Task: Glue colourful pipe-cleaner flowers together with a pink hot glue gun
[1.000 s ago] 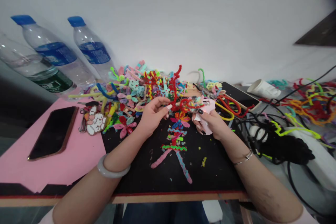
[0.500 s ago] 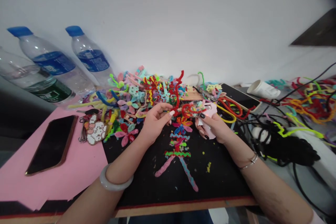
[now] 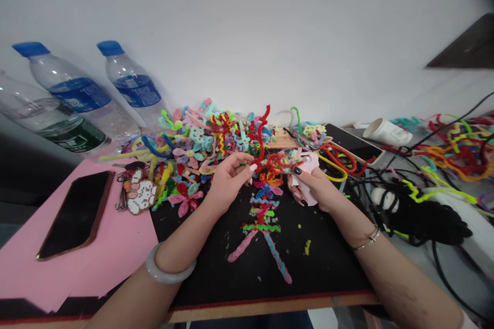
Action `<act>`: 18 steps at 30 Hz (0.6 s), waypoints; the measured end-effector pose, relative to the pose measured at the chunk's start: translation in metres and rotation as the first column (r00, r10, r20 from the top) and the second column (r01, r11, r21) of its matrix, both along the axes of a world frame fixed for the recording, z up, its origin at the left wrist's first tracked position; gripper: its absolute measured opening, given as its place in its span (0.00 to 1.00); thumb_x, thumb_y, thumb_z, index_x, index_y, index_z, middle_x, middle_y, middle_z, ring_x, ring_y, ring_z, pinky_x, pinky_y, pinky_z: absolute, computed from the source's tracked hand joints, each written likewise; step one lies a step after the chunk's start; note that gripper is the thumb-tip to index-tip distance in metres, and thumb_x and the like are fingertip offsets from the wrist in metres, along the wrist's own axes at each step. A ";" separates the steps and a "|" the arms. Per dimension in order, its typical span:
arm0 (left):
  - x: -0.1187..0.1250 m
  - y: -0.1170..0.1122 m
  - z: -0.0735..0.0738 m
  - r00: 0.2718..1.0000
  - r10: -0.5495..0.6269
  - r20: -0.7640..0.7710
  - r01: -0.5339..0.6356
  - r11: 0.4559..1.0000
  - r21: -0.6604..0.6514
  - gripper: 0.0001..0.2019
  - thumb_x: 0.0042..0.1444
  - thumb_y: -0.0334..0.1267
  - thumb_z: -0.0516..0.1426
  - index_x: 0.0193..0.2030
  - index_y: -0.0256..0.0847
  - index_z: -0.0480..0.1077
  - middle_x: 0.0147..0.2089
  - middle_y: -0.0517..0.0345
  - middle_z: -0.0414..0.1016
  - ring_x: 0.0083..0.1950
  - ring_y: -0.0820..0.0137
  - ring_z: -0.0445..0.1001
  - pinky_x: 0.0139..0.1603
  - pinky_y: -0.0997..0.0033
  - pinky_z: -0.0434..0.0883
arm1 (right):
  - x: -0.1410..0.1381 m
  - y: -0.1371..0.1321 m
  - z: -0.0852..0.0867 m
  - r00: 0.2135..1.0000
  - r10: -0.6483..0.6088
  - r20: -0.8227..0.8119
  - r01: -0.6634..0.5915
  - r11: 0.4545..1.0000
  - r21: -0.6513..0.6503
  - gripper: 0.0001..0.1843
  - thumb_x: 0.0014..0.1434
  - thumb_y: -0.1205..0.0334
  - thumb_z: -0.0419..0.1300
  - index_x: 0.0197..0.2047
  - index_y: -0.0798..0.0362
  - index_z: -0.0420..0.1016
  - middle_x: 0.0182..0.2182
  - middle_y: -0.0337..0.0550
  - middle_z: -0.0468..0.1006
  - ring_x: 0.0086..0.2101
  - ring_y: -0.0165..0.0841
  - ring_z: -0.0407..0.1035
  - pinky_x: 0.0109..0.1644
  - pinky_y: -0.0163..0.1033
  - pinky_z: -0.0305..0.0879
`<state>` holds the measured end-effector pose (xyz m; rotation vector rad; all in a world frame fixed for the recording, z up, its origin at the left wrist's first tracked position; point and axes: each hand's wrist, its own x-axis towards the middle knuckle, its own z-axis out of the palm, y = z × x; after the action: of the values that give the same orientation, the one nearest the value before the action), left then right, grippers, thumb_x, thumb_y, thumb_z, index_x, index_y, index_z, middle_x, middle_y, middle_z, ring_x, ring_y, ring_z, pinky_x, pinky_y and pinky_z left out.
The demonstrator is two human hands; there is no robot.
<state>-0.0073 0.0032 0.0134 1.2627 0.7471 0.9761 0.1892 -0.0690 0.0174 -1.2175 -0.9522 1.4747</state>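
My left hand (image 3: pixel 227 180) pinches a red pipe cleaner (image 3: pixel 261 136) that curls upward above a pile of colourful pipe-cleaner shapes (image 3: pixel 200 141). My right hand (image 3: pixel 312 187) is closed around a pink tool (image 3: pixel 309 164) whose tip touches the red coil (image 3: pixel 276 160) at the pipe cleaner's lower end. Below both hands, a figure made of pipe cleaners (image 3: pixel 262 221) lies flat on the black mat (image 3: pixel 328 262). A pale bangle sits on my left wrist and a thin bracelet on my right.
Three water bottles (image 3: pixel 77 97) lean at the back left. A dark phone (image 3: pixel 73 216) and a keychain charm (image 3: pixel 141 193) lie on pink paper (image 3: pixel 116 247). To the right are another phone (image 3: pixel 353 141), a white cup (image 3: pixel 388 131), black cables (image 3: pixel 417 216) and loose pipe cleaners (image 3: pixel 459 151).
The view has shifted slightly, so everything sits a little lower in the picture. Both hands hold the same grip on the red pipe cleaner and pink tool.
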 end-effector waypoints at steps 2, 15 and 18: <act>0.000 0.000 0.000 1.000 -0.001 0.004 0.001 1.000 -0.002 0.10 0.49 0.39 0.60 0.37 0.38 0.67 0.25 0.64 0.67 0.22 0.79 0.64 0.26 0.76 0.64 | 0.000 0.000 0.000 1.000 -0.001 0.006 0.001 1.000 0.003 0.21 0.48 0.45 0.61 0.23 0.56 0.67 0.12 0.35 0.66 0.11 0.25 0.56 0.13 0.31 0.55; -0.001 0.002 -0.005 1.000 -0.005 0.013 0.005 1.000 0.024 0.09 0.50 0.37 0.59 0.38 0.39 0.68 0.33 0.61 0.68 0.24 0.80 0.65 0.26 0.77 0.64 | 0.001 -0.001 -0.001 1.000 0.010 0.009 -0.010 1.000 0.014 0.21 0.49 0.44 0.60 0.24 0.55 0.67 0.11 0.35 0.66 0.12 0.24 0.56 0.13 0.30 0.55; -0.001 0.002 -0.005 1.000 0.006 0.013 -0.007 1.000 0.019 0.09 0.50 0.38 0.60 0.37 0.39 0.68 0.33 0.61 0.69 0.24 0.80 0.65 0.26 0.76 0.64 | 0.001 -0.001 -0.002 1.000 0.020 0.012 -0.020 1.000 0.022 0.21 0.50 0.44 0.60 0.24 0.56 0.67 0.12 0.34 0.65 0.11 0.24 0.55 0.13 0.30 0.56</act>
<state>-0.0087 0.0054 0.0084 1.2699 0.7337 0.9978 0.1905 -0.0697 0.0156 -1.2053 -0.9890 1.4702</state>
